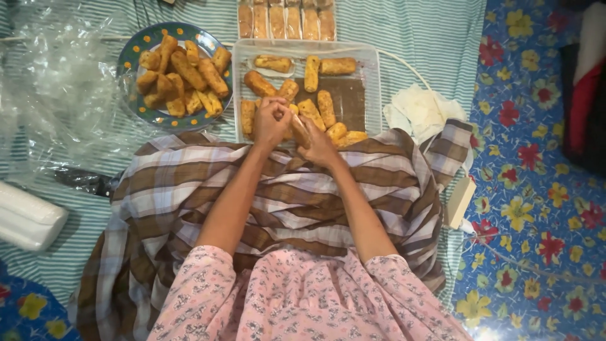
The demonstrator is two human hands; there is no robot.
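My left hand [270, 121] and my right hand [315, 144] meet over the near edge of a clear rectangular tray [372, 76] that holds several golden fried rolls [325, 106]. Both hands close together around one roll [297, 126], mostly hidden by the fingers. My forearms stretch out over a brown and white checked cloth [284, 196] on my lap. A blue patterned plate [129, 63] heaped with several more fried rolls [183, 76] sits left of the tray.
A second tray of rolls [287, 19] lies beyond the first. Crumpled clear plastic [57, 82] is at the left, a white tissue [420, 110] at the right, a white block [25, 218] at the near left, a small cream box [459, 202] on the flowered mat.
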